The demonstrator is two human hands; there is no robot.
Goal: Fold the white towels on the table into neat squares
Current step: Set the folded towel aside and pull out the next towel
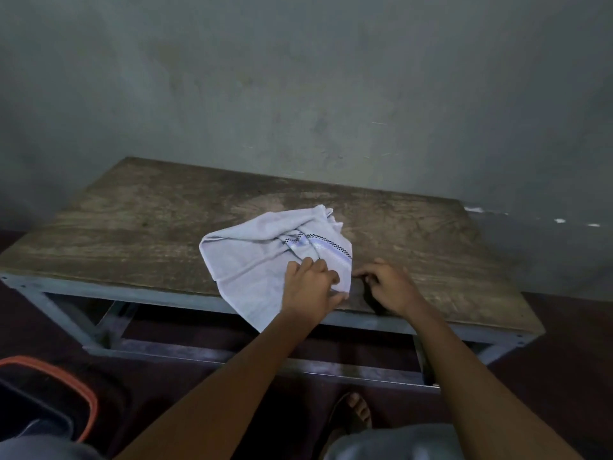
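Towel not folded yet, job only at the start.
The white towel [258, 250] lay in a messy lump under & just past the L hand [308, 287], w/ one corner hanging off the near edge of the table [132, 227], below that hand's wrist. No neat square was made, so I think all the folds were left to do: spread it flat 1st, then fold. Only 1 towel showed. The L arm reached out, palm down, fingers bent & pinching the cloth near the striped end. The R hand [391, 287] sat just beside the L one, over bare wood right of the towel, fingers loosely bent & holding nothing. Its fingertips were close to the towel's edge, but I couldn't tell if they touched.
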